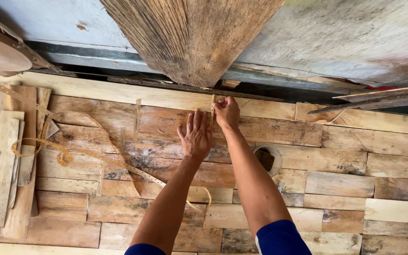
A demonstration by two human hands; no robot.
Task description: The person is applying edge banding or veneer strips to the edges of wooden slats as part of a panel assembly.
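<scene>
My left hand [195,136] lies flat, fingers spread, on a panel of joined wooden planks [166,156]. Just right of it my right hand [226,112] pinches the top end of a thin wooden strip [212,115] that stands upright between the two hands, near the panel's far edge. A long perforated metal strap [119,158] curls across the planks from the left and ends near my left forearm.
A stack of loose wooden slats [8,160] lies at the left. A small round container [266,159] sits on the planks right of my right forearm. A big weathered board [192,38] leans beyond the far edge. More slats [383,99] rest at the upper right.
</scene>
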